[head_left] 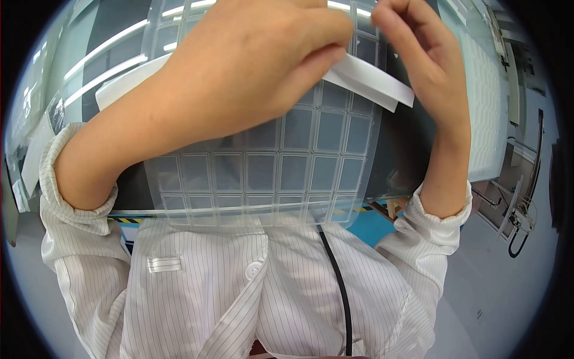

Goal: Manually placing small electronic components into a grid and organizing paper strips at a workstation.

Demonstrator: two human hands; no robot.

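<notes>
A long, thin, folded white paper-like strip (pixel 371 84) lies across the far part of a big clear plastic tray (pixel 261 170) with rows of square pockets. The strip runs mostly from side to side over the tray, and its right end slants down toward the person, past the tray's right edge. More white (pixel 128 84) sticks out by the tray's left edge, but the left arm hides the middle, so I cannot tell if it is all one strip.

The left hand (pixel 269 57) is over the far part of the tray and is the nearer hand. Its thumb and fingers are squeezed together and look pinched on the strip, which comes out to their right. The right hand (pixel 427 57) is by the tray's far right side, near the strip's right end. Its fingers are bent in, but I cannot tell if they hold anything.

Under the tray is a dark desk (pixel 406 143). Right of the tray are pale, bumpy plastic sheets (pixel 487 113). On the near side of the tray is the person's white striped shirt (pixel 197 299), with a thin black cord (pixel 338 281) hanging down it.
</notes>
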